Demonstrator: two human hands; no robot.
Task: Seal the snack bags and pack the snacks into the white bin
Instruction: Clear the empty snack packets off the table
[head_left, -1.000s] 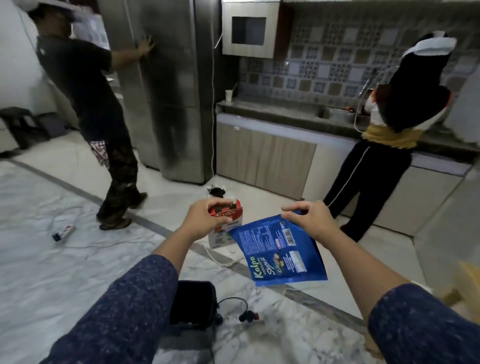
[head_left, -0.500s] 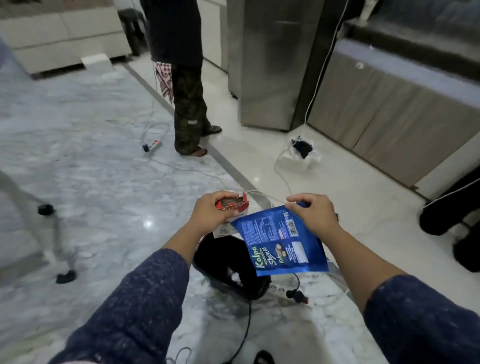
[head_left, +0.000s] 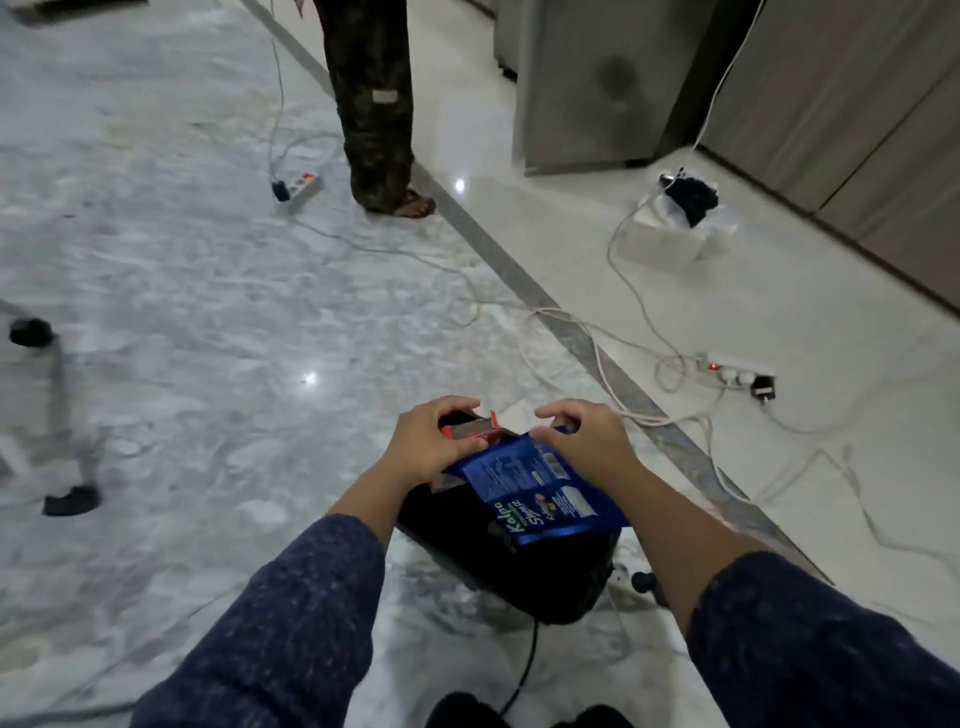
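Since the earlier frame, the view is tipping further down toward the floor, and the 2 hands are drawing closer together over the black bag lying at 6 o'clock. The standing person is staying at 12 o'clock, with a white box at 2 o'clock and a power strip at 3 o'clock.

The blue snack pouch is hanging just right of centre, above the black bag, with the right hand pinching its top edge; its fingers are curling over the pouch's top edge. The left hand is gripping the red snack box, which is touching the pouch's upper left corner.

The pouch is looking light, thin and slippery, bending under its own weight, so sealing it probably calls for both hands pinching along the top strip, not the soft body. The box is looking stiffer and light. No white bin is clearly showing.
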